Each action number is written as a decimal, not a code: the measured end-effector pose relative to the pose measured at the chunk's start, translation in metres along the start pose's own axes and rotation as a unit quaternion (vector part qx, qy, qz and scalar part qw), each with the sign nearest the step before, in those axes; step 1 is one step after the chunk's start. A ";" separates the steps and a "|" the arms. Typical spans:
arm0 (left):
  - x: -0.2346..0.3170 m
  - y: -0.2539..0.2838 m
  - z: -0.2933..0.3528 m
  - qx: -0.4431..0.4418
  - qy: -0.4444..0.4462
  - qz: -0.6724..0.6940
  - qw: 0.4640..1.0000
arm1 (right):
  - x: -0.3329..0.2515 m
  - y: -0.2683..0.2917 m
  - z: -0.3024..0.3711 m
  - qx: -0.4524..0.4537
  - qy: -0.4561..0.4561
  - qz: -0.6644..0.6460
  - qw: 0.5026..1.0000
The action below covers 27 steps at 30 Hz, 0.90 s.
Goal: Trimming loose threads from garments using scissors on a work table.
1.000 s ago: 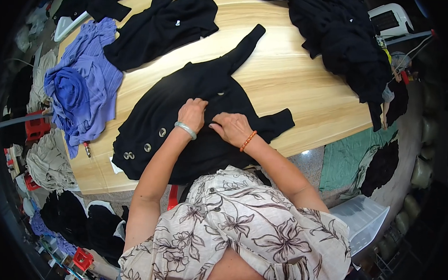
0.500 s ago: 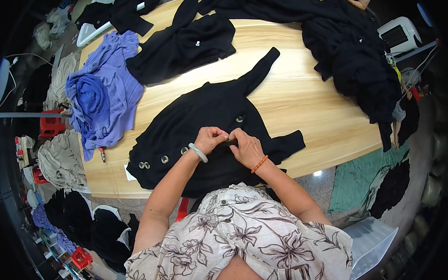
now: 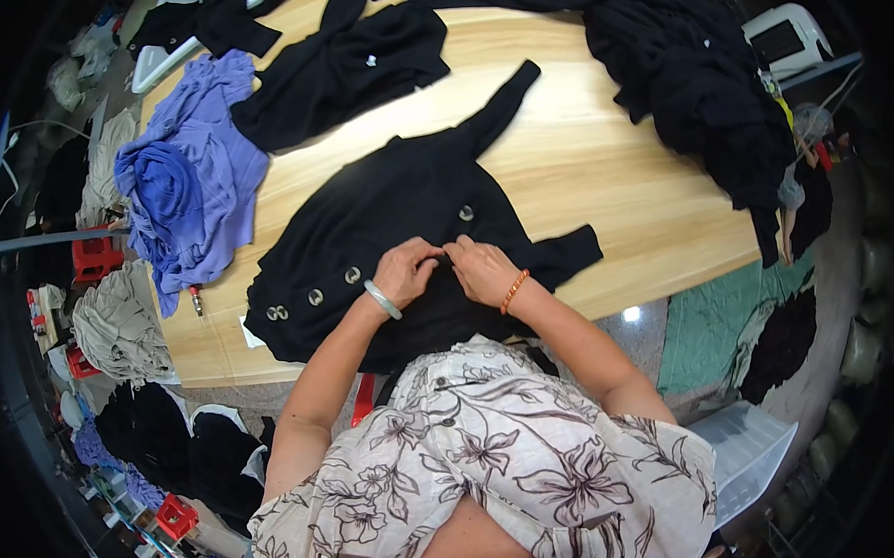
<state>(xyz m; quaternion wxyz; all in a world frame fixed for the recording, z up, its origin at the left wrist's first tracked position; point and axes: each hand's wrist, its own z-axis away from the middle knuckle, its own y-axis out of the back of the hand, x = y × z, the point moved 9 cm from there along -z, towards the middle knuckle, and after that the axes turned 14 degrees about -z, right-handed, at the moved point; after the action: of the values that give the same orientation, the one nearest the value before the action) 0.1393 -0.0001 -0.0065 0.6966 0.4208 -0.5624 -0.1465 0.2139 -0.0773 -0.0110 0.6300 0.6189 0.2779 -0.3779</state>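
- A black buttoned knit cardigan [image 3: 391, 192] lies on the near side of the wood-grain bench [image 3: 564, 115], one sleeve pointing far and another right.
- The left hand [image 3: 407, 271] and right hand [image 3: 482, 271] rest on its front, fingers bent and tips almost meeting; whether they pinch cloth or a button, I cannot tell.
- Large round buttons run across the cardigan: one [image 3: 466, 213] just beyond the right hand, the others left of the left hand.
- A white paper tag [image 3: 251, 332] sticks out at the cardigan's near left edge; any print is too small to read.
- Farther left, a black knit garment [image 3: 325, 94] shows a small white label [image 3: 371, 61], also unreadable.
- A periwinkle knit garment [image 3: 223, 160] sits bunched at the bench's left edge.
- A heap of black knitwear [image 3: 694, 100] covers the far right, bearing a tiny pale label [image 3: 707, 43], illegible.
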 end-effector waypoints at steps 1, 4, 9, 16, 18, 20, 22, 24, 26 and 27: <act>0.000 0.002 0.001 0.007 0.006 0.002 1.000 | -0.001 0.001 -0.001 0.002 0.010 0.003 1.000; -0.001 0.008 0.001 0.002 0.027 0.009 1.000 | -0.001 0.000 -0.005 0.016 0.029 -0.006 0.999; -0.004 0.009 0.002 -0.019 0.032 0.011 0.999 | -0.003 0.001 0.003 0.007 0.013 -0.075 0.997; -0.011 0.017 0.006 0.002 0.032 -0.106 0.994 | 0.014 0.018 0.028 -0.049 -0.128 0.006 0.991; -0.013 0.020 0.004 0.014 0.054 -0.197 0.979 | 0.023 0.023 0.037 -0.038 -0.131 0.006 0.991; 0.002 0.017 -0.006 0.027 0.002 -0.273 0.962 | 0.029 0.028 0.042 -0.026 -0.141 0.005 0.990; 0.029 0.012 -0.022 0.035 -0.042 -0.280 0.959 | 0.031 0.032 0.045 -0.020 -0.153 0.020 0.988; 0.047 -0.007 -0.040 0.032 -0.054 -0.185 0.981 | 0.032 0.034 0.047 -0.017 -0.156 0.036 0.987; 0.049 -0.038 -0.055 -0.013 -0.028 -0.204 0.979 | 0.035 0.032 0.048 -0.041 -0.160 0.039 0.986; 0.042 -0.060 -0.060 -0.062 -0.017 -0.255 0.965 | 0.033 0.034 0.048 -0.049 -0.157 0.043 0.985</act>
<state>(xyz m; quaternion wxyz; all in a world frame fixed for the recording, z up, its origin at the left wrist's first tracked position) 0.2231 -0.0394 -0.0247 0.6514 0.5036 -0.4377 -0.3613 0.2548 -0.1315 -0.0149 0.7109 0.5315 0.1669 -0.4293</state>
